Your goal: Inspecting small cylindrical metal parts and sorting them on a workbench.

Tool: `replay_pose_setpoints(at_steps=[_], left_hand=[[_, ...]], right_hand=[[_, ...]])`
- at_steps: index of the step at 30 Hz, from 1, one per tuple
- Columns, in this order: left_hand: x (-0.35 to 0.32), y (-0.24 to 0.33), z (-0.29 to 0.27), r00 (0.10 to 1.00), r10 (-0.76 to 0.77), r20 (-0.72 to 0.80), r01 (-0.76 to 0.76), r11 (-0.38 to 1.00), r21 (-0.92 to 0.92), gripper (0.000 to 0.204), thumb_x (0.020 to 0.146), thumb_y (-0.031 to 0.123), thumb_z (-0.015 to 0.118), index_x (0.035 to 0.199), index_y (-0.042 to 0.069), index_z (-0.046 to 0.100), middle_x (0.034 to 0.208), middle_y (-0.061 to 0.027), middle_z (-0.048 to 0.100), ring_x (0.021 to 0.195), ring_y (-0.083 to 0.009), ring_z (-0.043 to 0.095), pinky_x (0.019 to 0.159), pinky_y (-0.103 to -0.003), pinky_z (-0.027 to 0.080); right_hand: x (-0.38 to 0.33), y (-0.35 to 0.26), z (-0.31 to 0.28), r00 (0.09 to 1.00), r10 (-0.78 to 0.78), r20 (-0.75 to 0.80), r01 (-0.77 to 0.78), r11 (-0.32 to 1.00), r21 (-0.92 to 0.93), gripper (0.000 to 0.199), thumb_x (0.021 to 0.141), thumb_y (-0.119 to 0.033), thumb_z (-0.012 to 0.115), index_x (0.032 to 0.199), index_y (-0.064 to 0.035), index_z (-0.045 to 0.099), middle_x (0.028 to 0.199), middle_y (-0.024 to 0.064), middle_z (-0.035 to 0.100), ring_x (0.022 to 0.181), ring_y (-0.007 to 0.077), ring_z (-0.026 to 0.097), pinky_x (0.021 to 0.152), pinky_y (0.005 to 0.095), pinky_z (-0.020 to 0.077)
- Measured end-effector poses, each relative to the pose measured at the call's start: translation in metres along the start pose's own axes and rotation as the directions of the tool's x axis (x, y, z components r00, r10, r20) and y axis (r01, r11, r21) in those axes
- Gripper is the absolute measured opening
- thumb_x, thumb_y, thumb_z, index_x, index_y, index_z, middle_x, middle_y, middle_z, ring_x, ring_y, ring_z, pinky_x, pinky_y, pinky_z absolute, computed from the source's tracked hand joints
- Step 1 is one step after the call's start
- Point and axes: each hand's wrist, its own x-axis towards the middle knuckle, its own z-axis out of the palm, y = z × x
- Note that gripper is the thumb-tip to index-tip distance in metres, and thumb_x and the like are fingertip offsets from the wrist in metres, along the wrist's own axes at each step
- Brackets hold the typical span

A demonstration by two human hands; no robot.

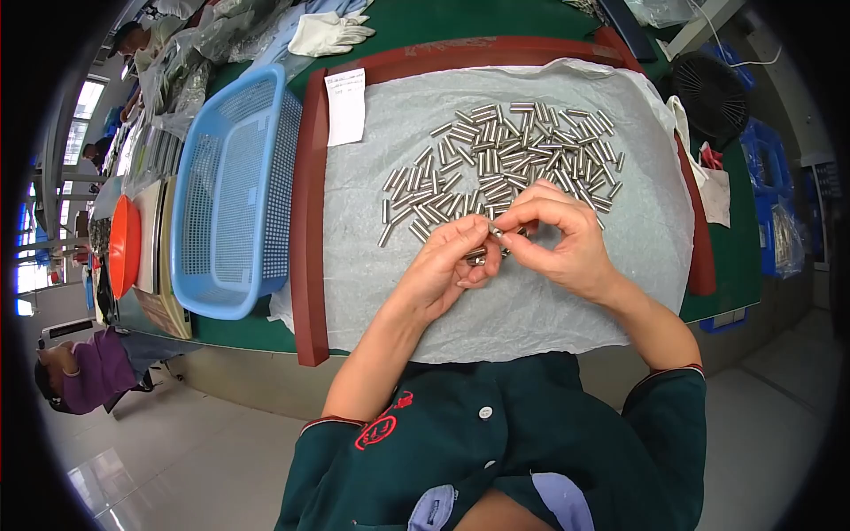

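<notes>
Short metal pins (500,164) — silvery, cylindrical

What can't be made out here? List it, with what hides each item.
Head view, the only one:
- How many metal pins the left hand holds: its fingers cover them.
- The pin at the right hand: too small to show detail.
- Blue basket contents: mesh and angle obscure them.
- Print on the paper slip: too small.
- Black fan: bent and darkened at the fisheye rim.

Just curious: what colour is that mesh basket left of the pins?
Light blue basket, clearest in the head view.
</notes>
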Motion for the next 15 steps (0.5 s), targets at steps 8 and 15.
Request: replay_pose_setpoints(at_steps=[8, 15], left_hand=[[-0.002, -0.001, 0.002, 0.999, -0.042, 0.011, 0.041, 0.998, 0.041, 0.027, 0.097, 0.029, 0.046, 0.095, 0.005, 0.056, 0.069, -0.0043, 0.055, 0.054, -0.0063, 0.04, 0.046, -0.018, 0.03], [-0.018, -0.006, -0.004, 0.993, -0.107, 0.047, 0.114, 0.979, -0.169, 0.03, 0.095, 0.03, 0.049, 0.09, 0.002, 0.06, 0.067, -0.0051, 0.053, 0.049, -0.0059, 0.036, 0.043, -0.02, 0.028]], right_hand=[[-0.002, -0.001, 0.0, 0.99, -0.14, -0.022, 0.135, 0.981, -0.137, 0.014, 0.066, 0.002, 0.068, 0.079, -0.0027, 0.066, 0.077, 0.0039, 0.063, 0.074, 0.0153, 0.055, 0.06, 0.0271, 0.0439], [-0.001, -0.005, 0.003, 0.969, -0.229, 0.094, 0.237, 0.967, -0.092, 0.018, 0.062, 0.001, 0.07, 0.078, -0.004, 0.063, 0.077, 0.0036, 0.06, 0.072, 0.0172, 0.053, 0.065, 0.0289, 0.0428]])
